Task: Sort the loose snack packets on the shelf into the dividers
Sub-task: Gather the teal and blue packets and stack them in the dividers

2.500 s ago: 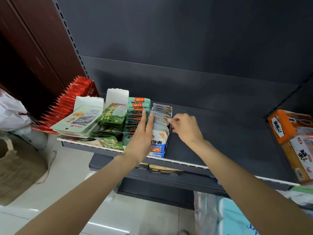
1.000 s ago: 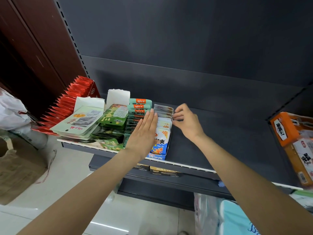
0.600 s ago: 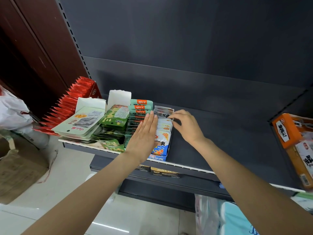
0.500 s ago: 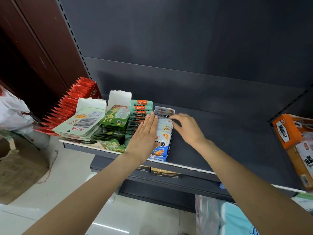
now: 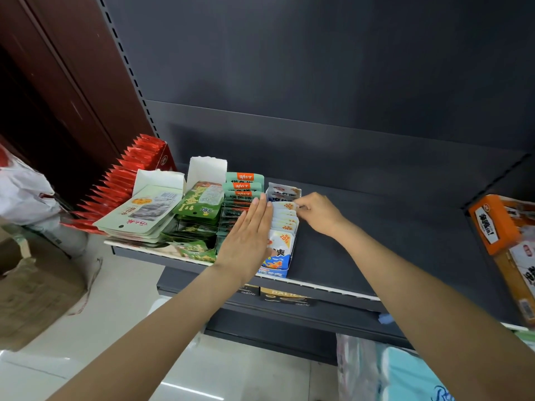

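Shelf (image 5: 362,241), dark grey. White-blue packets (image 5: 285,224): 1 row upright in blue box (image 5: 275,264), shelf front, right of green packets (image 5: 243,188). Left hand (image 5: 250,235): flat, fingers straight, against row's left side. Right hand (image 5: 315,212): pinching a rear packet's top edge.

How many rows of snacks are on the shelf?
5: red packets far left, pale green cards, green packs, teal packets, then white packets rightmost.
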The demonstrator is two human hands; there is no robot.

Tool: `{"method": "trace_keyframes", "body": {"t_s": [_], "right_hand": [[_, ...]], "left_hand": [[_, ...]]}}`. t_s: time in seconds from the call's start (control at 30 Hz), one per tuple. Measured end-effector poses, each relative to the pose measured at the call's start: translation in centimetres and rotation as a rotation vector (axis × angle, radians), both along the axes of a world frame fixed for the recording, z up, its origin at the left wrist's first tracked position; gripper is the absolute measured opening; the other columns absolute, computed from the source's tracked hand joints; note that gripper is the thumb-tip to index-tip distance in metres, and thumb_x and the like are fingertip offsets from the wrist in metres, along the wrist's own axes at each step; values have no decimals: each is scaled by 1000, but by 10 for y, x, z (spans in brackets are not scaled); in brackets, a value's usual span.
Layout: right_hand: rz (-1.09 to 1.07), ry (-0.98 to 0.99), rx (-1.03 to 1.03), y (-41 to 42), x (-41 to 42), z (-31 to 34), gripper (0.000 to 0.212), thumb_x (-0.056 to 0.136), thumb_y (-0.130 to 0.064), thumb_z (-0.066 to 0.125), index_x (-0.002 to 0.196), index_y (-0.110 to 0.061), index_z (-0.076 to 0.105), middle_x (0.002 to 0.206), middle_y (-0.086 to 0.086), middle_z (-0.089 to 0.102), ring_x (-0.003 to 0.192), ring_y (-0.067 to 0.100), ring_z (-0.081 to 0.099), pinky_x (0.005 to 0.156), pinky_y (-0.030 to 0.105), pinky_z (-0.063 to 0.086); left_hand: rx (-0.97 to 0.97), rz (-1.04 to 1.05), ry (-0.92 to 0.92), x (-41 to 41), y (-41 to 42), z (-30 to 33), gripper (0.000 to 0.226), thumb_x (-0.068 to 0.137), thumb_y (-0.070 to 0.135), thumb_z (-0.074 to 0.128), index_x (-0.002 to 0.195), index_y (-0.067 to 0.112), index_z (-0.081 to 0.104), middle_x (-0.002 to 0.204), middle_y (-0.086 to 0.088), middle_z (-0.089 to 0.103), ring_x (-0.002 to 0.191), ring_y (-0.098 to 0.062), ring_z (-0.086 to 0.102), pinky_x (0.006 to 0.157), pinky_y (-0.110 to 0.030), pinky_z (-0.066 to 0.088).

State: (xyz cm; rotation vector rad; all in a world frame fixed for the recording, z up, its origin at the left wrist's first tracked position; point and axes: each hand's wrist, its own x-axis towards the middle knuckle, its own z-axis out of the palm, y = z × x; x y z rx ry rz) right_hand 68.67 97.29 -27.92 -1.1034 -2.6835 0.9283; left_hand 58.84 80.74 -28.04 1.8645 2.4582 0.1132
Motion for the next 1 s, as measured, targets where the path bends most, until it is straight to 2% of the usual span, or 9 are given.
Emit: {"method": "trace_keyframes", "body": {"t_s": [0.13,0.27,0.33,0.43,0.53,0.6,0.73,0.83,1.0], "right_hand": [[-14,126,-99,-5,1,7,19,88,-9,55,74,-15,67,66,-7,64,58,10,58,59,27,46],[-269,430,-249,-8,9,7,24,84,-1,58,103,-12,70,96,1,70,84,10,64,61,19,51],[-379,515,-174,-6,16,6,31,86,3,51,111,-9,65,106,7,68,88,13,64,68,23,55],[-295,435,-44,-1,18,4,40,91,4,42,126,-11,57,119,6,62,100,14,61,88,34,52],[-152,287,-56,2,9,8,39,95,-5,46,132,-15,52,125,5,60,113,15,57,98,30,45],[-114,254,-65,3,3,10,33,94,-10,53,126,-13,58,120,4,64,109,16,59,95,28,46],[-110,271,74,-3,-6,17,21,91,-8,56,106,-9,71,105,3,71,93,12,63,72,16,42],[-96,295,99,-12,-12,18,21,93,-8,53,101,-6,72,101,7,72,92,17,65,74,27,50],[-144,207,37,-9,-3,13,35,96,-4,41,121,-12,63,116,6,66,108,21,60,78,15,42]], "left_hand": [[-20,24,-19,-3,6,3,90,95,39,48,146,7,-19,154,-8,-25,143,-19,-20,115,-29,-6],[-58,33,-39,-5,17,7,93,94,35,52,146,6,-19,155,-9,-23,143,-20,-19,113,-27,-9],[-68,38,-65,-5,22,8,93,94,33,54,146,6,-19,155,-9,-23,143,-19,-19,112,-27,-9],[-76,43,-99,-5,26,8,95,93,31,56,146,7,-19,155,-8,-24,143,-20,-20,114,-29,-7],[-68,32,-123,-6,25,8,97,92,31,57,146,7,-19,154,-8,-25,143,-19,-21,114,-28,-8],[-58,23,-166,-6,24,9,96,92,28,58,146,8,-19,154,-7,-25,143,-19,-21,113,-26,-8],[-28,-36,-382,-6,19,8,96,89,8,60,147,10,-17,154,0,-27,141,-10,-22,117,-24,3],[-15,-51,-453,-6,17,5,99,88,4,59,147,14,-19,152,5,-30,140,-6,-21,112,-15,12],[-55,-65,-251,-4,20,9,95,91,16,58,146,8,-20,153,-3,-28,142,-13,-20,115,-22,3]]}}
